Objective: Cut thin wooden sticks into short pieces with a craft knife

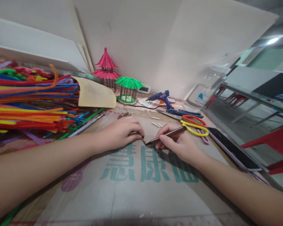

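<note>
My left hand (124,131) pinches one end of a short thin wooden stick (143,141) just above the printed sheet (136,197). Between the fingers of my right hand (176,141) is a brown marker pen (167,135), its dark tip touching or very close to the stick's other end. Several pale short sticks (155,124) lie beyond my hands. Some brown sticks (124,115) rest behind my left hand, partly hidden by it.
Bundles of coloured pipe cleaners (33,94) fill the left side. At the back stand a pink pagoda model (106,70) and a green-roofed pavilion model (128,89). A blue glue gun (162,98), scissors (188,121), a clear jug (201,91) and a phone (233,147) lie right.
</note>
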Available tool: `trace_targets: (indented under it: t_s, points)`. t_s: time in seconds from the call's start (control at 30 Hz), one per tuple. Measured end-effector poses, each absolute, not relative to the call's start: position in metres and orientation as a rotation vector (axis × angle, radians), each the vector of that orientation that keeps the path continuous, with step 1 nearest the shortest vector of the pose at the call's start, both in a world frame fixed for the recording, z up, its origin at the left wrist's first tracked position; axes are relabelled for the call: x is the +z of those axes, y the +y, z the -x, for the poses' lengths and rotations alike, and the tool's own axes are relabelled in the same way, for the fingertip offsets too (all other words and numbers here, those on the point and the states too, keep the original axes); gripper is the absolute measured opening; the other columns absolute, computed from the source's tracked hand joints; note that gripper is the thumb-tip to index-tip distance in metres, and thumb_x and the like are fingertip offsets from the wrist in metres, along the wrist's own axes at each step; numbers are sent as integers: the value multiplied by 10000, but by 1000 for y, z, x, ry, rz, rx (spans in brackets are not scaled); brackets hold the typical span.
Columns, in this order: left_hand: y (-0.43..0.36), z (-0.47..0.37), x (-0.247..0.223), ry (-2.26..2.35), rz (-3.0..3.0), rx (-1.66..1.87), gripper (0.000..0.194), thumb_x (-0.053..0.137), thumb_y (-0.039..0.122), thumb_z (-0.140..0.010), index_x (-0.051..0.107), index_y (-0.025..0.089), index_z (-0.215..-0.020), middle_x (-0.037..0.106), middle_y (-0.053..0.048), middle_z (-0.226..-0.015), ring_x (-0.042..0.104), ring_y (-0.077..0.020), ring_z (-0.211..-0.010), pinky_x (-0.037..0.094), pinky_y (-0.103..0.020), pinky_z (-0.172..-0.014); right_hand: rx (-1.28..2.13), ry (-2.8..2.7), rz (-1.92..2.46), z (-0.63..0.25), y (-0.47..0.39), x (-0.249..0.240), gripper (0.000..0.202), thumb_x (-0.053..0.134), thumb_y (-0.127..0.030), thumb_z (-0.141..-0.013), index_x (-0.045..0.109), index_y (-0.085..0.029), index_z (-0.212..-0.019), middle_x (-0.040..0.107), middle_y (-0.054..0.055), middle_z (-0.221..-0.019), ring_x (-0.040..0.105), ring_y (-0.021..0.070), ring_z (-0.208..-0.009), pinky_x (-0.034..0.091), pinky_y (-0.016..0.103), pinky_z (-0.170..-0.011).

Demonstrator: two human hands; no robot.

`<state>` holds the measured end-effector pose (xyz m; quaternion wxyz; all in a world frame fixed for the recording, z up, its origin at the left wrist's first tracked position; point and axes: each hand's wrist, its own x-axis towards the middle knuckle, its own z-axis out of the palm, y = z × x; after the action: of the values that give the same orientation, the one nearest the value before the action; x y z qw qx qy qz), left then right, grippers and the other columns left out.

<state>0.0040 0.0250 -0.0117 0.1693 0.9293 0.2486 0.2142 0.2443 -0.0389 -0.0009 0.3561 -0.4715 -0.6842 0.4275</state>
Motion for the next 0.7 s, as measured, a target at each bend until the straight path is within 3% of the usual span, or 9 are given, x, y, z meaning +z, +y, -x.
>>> trace_targets:
  t_s: [0.7]
  points:
    - [26, -4, -12, 704, -2639, 603, 135, 609, 201, -958, 741, 206, -931, 712, -37, -978, 634, -192, -943, 446, -310, -861, 1101, -1739, 1208, -243, -38, -1, 133, 642, -316, -892, 601, -195, -855, 722, 31, -693, 689, 149, -637, 539, 247, -598]
